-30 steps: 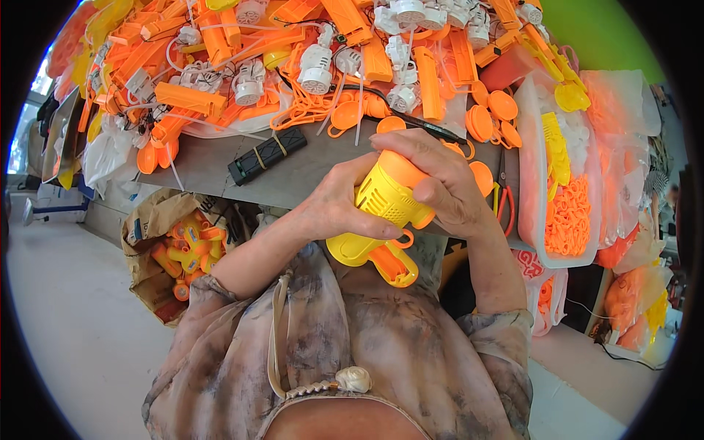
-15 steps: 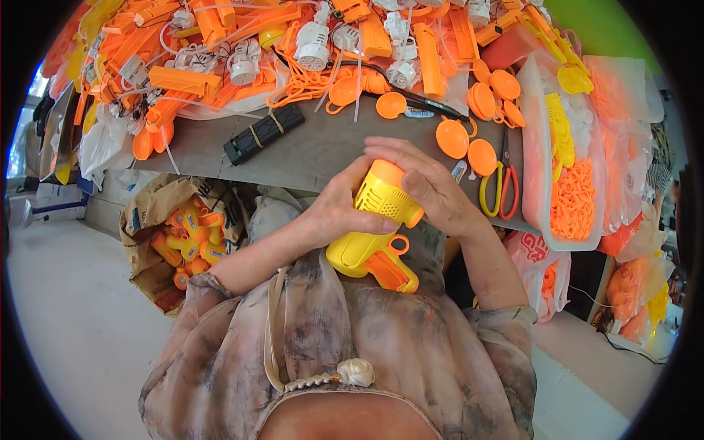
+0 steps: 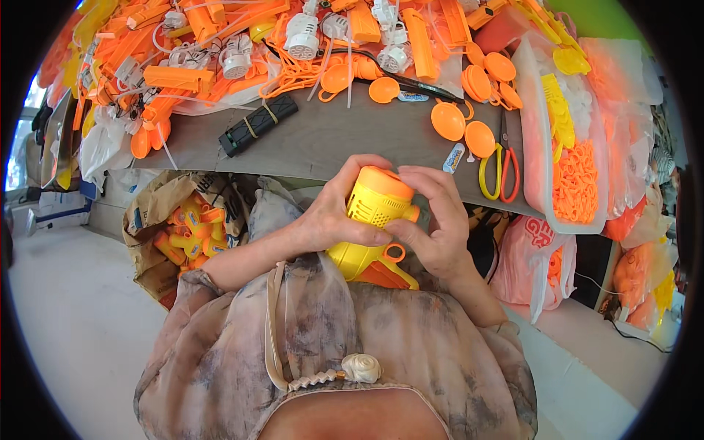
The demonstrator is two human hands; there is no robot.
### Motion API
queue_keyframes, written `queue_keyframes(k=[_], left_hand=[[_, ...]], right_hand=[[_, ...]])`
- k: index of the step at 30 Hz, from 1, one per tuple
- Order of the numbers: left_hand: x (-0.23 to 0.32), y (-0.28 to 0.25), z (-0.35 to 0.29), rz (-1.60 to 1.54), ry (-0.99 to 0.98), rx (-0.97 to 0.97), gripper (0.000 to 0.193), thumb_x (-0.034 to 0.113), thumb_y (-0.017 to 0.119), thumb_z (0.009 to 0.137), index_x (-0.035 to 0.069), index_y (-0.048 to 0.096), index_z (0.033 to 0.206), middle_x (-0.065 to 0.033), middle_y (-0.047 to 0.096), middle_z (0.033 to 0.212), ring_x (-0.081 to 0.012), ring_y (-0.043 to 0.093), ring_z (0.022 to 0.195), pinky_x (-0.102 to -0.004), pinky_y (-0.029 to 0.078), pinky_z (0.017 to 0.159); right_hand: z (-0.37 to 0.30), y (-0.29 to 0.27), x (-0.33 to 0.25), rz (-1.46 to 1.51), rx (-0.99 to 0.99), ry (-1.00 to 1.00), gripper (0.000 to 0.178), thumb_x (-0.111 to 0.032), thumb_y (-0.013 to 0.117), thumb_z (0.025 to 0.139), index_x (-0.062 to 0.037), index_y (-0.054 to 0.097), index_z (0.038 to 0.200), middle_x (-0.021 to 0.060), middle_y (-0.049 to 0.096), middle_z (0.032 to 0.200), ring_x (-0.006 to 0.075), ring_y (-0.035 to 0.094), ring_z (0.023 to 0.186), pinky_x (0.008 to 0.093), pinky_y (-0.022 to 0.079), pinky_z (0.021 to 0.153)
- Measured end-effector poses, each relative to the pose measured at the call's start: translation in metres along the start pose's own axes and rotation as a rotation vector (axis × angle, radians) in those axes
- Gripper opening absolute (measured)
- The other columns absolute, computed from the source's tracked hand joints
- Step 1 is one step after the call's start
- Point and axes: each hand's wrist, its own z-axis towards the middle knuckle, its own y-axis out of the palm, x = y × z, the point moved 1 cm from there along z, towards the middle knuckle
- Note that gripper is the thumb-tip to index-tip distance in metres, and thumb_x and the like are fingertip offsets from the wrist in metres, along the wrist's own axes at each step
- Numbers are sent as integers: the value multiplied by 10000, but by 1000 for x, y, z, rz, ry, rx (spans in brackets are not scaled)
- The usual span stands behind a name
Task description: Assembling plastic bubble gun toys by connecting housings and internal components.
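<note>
A yellow toy gun [image 3: 364, 258] with an orange front cap and an orange grip panel is held over my lap, its capped end pointing toward the table. My left hand [image 3: 328, 218] wraps its body from the left, thumb across the slotted, perforated part. From the right, my right hand [image 3: 443, 233] grips the front end, fingertips on the orange cap [image 3: 383, 181] and thumb against the yellow side. Below the right thumb shows a small orange ring [image 3: 395, 253] on the gun. Part of the handle is hidden by the clothing.
Orange parts and white motor units [image 3: 302, 35] are heaped along the table's far side. A black banded block [image 3: 258, 127], scissors [image 3: 509, 172] and round orange caps [image 3: 448, 121] lie nearer. A bin [image 3: 539, 147] stands right; a paper bag of yellow-orange pieces [image 3: 143, 220] stands left.
My right hand's fingers were stretched over the cap; now they are bent at its edge, with the thumb on the side. The gun has come slightly nearer and more of the cap shows.
</note>
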Motion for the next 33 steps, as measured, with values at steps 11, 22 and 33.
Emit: queue_keyframes(k=[11,22,33], left_hand=[[-7,1,-7,80,-49,80,797,90,758,589,56,349,1273,-66,513,1122,-159,501,1045,-292,415,898],[22,10,11,249,60,51,832,147,797,582,19,363,1280,-95,533,1141,-170,525,1046,-310,422,909],[50,1,43,519,35,-157,752,240,852,581,-25,480,1179,-89,610,988,-171,593,896,-309,467,806]], right_hand=[[-13,10,4,7,66,-10,465,-145,748,737,14,561,1132,159,558,1112,253,551,1005,321,453,840],[6,-16,-1,-120,125,-211,492,-350,624,855,58,545,1118,180,565,1088,300,564,1013,369,451,866],[73,-49,-10,-203,-296,40,491,-426,489,881,-1,525,1125,118,539,1004,222,534,889,317,434,776]])
